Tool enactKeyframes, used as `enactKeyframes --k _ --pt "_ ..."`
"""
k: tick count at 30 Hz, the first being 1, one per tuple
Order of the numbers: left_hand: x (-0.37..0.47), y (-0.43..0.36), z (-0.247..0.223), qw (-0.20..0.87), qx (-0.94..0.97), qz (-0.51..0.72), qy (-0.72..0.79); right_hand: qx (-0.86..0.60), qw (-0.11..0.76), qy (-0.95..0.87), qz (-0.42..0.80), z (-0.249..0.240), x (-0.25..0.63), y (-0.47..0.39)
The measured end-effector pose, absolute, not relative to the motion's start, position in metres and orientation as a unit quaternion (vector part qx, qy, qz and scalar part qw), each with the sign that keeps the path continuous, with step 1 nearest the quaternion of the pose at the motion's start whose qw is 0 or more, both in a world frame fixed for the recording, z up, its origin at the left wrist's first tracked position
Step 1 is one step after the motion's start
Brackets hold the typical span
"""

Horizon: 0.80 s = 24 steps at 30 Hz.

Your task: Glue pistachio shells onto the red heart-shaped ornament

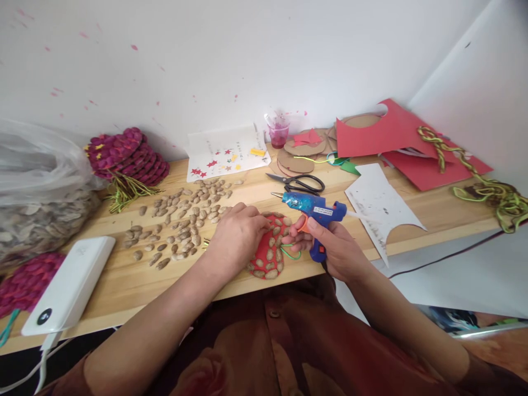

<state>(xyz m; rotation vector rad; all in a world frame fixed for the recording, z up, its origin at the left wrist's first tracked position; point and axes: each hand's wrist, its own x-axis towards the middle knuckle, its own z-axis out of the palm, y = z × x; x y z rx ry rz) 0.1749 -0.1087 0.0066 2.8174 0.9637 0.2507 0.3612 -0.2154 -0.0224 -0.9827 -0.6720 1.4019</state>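
Note:
In my right hand (340, 250) is a blue hot glue gun (299, 202), its nozzle aimed left, with my fingers at the orange trigger. Below it lies a red disc (260, 250) near the table's front edge, with peanuts (270, 254) set around its rim and inside it. My left hand (235, 236) is over the disc's left side, fingers curled together at its surface; their tips hide whatever they may hold. A green cord loop (292, 254) shows at the disc's right edge. Loose peanuts (183, 234) are scattered left of my left hand.
Black scissors (303, 182) lie behind the glue gun. Red card (371, 135), white card (381, 201) and yarn (495, 198) occupy the right. A purple-stained cup (278, 135) stands at the wall. Leftward are a peanut bag (45, 203), stacked purple discs (127, 157) and a power bank (72, 286).

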Motion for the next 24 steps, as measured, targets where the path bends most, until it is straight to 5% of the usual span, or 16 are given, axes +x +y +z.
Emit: enactKeyframes --k 19,24 --pt "0.1758 -0.1124 0.0072 0.080 0.936 0.091 0.329 -0.435 0.605 -0.281 0.604 -0.0197 0.3601 -0.2150" --pt "0.1677 -0.1084 0.0090 0.199 0.899 0.163 0.355 -0.432 0.610 -0.283 0.601 -0.0212 0.3598 -0.2153"
